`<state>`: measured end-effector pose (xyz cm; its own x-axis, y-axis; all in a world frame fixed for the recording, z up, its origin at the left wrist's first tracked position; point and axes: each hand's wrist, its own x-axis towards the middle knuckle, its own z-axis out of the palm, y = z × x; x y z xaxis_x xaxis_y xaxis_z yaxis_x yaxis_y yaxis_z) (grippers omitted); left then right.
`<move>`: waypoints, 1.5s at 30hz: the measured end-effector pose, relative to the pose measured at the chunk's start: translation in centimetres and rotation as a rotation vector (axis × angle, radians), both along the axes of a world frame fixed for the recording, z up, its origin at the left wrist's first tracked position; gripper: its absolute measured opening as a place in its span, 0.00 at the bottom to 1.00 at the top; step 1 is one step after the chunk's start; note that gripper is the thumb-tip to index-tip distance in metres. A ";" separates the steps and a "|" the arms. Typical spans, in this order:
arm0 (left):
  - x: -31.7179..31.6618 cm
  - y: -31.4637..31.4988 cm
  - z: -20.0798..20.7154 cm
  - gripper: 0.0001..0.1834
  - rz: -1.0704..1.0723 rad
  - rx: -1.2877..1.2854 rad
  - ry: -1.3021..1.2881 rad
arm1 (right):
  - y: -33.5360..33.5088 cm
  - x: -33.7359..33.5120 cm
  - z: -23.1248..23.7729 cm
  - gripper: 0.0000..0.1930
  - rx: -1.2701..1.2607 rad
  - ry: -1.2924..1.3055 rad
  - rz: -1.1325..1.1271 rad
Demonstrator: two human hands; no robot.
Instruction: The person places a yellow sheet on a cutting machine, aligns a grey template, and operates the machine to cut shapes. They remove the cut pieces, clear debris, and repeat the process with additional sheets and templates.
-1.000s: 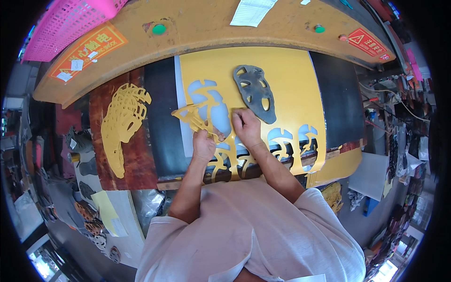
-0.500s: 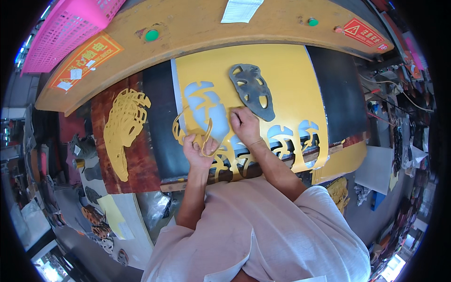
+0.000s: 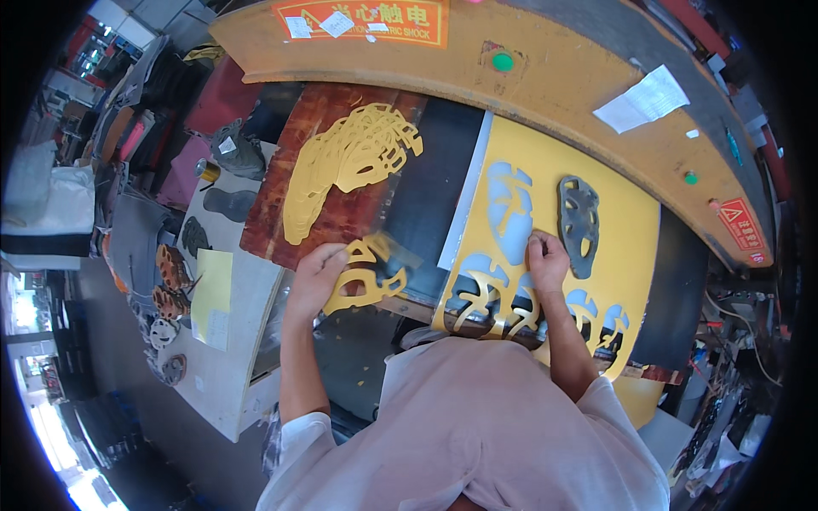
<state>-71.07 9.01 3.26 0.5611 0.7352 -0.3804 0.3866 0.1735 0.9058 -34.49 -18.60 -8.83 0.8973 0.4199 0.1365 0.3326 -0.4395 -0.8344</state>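
My left hand is closed on the edge of a flat yellow cut-out piece with several openings. It holds the piece off the left part of the bench, near a pile of similar yellow cut-outs. On the yellow sheet rests my right hand, its fingers curled; whatever they may hold is hidden. Just right of that hand, a dark, sole-shaped cutting die lies on the sheet. Cut-out holes run along the sheet's near edge, and another hole sits beyond my right hand.
A tan machine beam with green buttons spans the far side, with a paper sheet on it. Black surface shows beside the yellow sheet. A pale side table at left carries sole-shaped pieces and yellow paper.
The view has turned left. My left hand has moved left, off the sheet, carrying the yellow cut-out toward the pile. My right hand stays curled on the sheet beside the die.
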 end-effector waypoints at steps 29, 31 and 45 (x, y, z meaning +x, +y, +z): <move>19.8 10.3 -10.6 0.13 -0.134 0.954 0.183 | -2.0 -1.6 3.3 0.11 0.157 0.374 0.213; 21.8 10.7 -10.9 0.14 -0.169 1.007 0.176 | 0.4 -1.8 4.1 0.11 0.172 0.326 0.309; 24.1 12.5 -13.9 0.26 -0.134 0.681 0.148 | 26.5 2.9 4.3 0.12 -0.092 0.247 0.648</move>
<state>-47.01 21.51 -10.68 0.6412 0.7650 0.0604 0.4923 -0.4704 0.7324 -31.63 7.88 -4.51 0.4621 0.8810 -0.1013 0.3572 -0.2894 -0.8881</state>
